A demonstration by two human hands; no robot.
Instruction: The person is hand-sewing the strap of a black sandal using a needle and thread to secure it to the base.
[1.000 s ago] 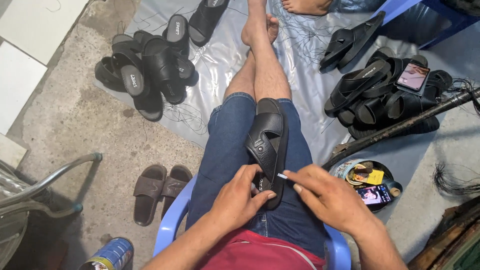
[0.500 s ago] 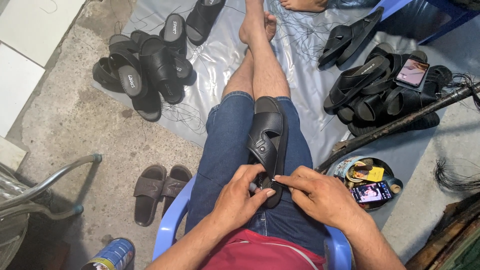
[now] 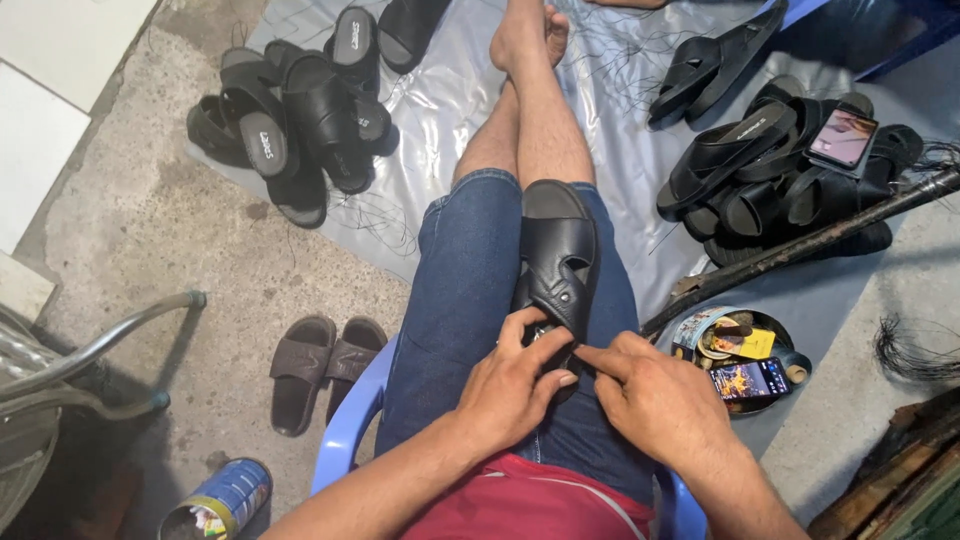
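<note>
Resting lengthwise along the right thigh, over faded blue denim shorts point(image 3: 470, 290): a black sandal point(image 3: 556, 262), smooth matte leather with crossed straps and a rounded toe pointing toward the knee. Gripping its heel end, the left hand point(image 3: 512, 385), fingers curled over the rear edge and thumb pressed on top. Pinched closed just beside it, the right hand point(image 3: 655, 400), index finger and thumb meeting at the sandal's heel; whether anything thin sits between those fingertips, impossible to tell.

Seated on a light blue plastic chair point(image 3: 345, 425), legs stretched out and crossed at the bare ankles over a crinkled, glossy clear plastic sheet point(image 3: 440, 110) spread on the rough grey concrete floor point(image 3: 170, 270).

On the left part of the sheet, a loose heap of black sandals point(image 3: 295, 125). On the right, a second heap of black sandals point(image 3: 770, 165), with a phone point(image 3: 843, 137) lying on top. Beside the chair on the concrete, a pair of brown slides point(image 3: 320, 365) with broad ribbed straps. Near the right knee, a round shallow tin point(image 3: 735, 345) holding small oddments and a second phone point(image 3: 748, 380) with a lit screen. Slanting past it, a long dark rod point(image 3: 800, 250). At the lower left, a cylindrical blue can point(image 3: 220, 500) and curved grey metal tubing point(image 3: 90, 350).
</note>
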